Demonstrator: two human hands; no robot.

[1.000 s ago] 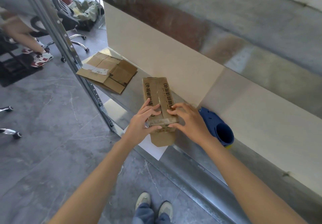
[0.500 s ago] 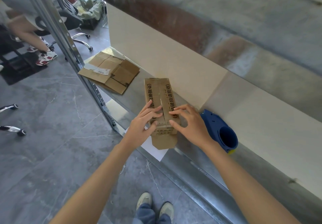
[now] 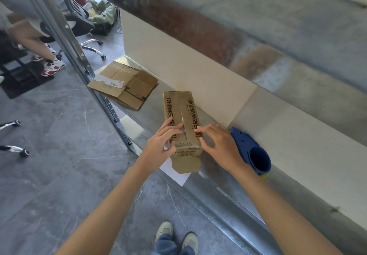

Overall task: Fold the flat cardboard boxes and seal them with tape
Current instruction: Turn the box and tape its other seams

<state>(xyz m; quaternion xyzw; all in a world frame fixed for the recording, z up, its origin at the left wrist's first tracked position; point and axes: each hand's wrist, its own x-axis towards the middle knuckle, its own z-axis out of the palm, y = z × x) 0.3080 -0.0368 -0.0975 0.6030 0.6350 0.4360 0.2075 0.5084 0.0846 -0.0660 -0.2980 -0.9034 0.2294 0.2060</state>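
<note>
Folded box [image 3: 181,113]: 2 top flaps shut, end flap open.

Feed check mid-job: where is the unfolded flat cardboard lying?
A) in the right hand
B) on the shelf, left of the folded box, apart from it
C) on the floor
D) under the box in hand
B: the flat cardboard lies on the shelf left of the folded box, not touching it; the left hand and right hand rest on that box.
</note>
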